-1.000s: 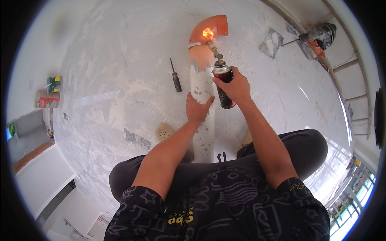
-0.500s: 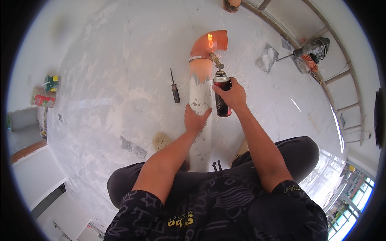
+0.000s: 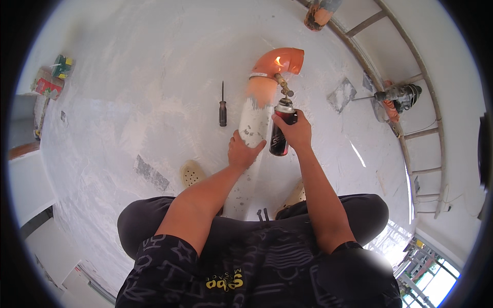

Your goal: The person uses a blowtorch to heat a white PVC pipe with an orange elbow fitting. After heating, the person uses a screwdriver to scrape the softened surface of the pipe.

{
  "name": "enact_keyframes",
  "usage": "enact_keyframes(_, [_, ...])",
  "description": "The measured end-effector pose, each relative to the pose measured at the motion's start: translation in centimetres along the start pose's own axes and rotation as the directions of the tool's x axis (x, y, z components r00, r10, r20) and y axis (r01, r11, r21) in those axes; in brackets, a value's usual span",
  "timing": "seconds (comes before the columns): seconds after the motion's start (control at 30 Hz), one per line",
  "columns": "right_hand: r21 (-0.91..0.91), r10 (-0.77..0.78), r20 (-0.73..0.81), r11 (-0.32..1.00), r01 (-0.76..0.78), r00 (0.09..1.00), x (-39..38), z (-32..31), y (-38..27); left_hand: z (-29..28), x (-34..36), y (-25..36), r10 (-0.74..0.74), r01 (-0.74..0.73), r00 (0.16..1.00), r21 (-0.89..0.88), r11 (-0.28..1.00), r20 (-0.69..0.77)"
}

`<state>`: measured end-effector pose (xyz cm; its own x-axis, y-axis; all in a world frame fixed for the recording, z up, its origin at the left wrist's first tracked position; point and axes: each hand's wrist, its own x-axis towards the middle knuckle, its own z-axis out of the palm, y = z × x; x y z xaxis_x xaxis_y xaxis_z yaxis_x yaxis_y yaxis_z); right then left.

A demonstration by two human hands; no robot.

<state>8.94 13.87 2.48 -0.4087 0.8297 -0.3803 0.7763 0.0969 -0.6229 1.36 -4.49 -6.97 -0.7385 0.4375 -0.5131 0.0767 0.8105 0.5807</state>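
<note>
My left hand point(image 3: 245, 151) grips a white plastic pipe point(image 3: 252, 121) with flaking patches and a peach upper section. At the pipe's far end is an orange elbow fitting point(image 3: 272, 64). My right hand point(image 3: 295, 130) is closed around a black and red gas canister point(image 3: 280, 141) topped by a brass torch head point(image 3: 284, 85). A small flame point(image 3: 278, 60) shows over the elbow; whether it touches the plastic I cannot tell. A dark-handled screwdriver point(image 3: 223, 113) lies left of the pipe.
A ladder point(image 3: 425, 70) lies along the right side with a power tool point(image 3: 398, 96) beside it. A stained bucket-like container point(image 3: 318, 13) is at the top. Cans point(image 3: 49, 83) stand at the far left. Scraped patches point(image 3: 150, 170) mark the grey floor point(image 3: 128, 92); sandals point(image 3: 192, 174) are below my arms.
The flame has shrunk. The elbow and both hands sit lower in the picture, the elbow also further right, and the view has shifted, showing more of the container at the top.
</note>
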Motion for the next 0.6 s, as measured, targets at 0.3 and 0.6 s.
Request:
enact_keyframes(0.3, [-0.054,-0.083,0.019,0.995,0.084,0.996,-1.5,1.3,-3.2,-0.7,-0.6,0.3,0.012,-0.013,1.0,-0.049,0.999,-0.025])
enact_keyframes(0.6, [-0.181,-0.096,0.026,0.979,0.099,0.995,-1.6,2.2,-5.2,-1.1,-0.3,0.6,-0.051,0.055,0.996,-0.045,0.997,0.068])
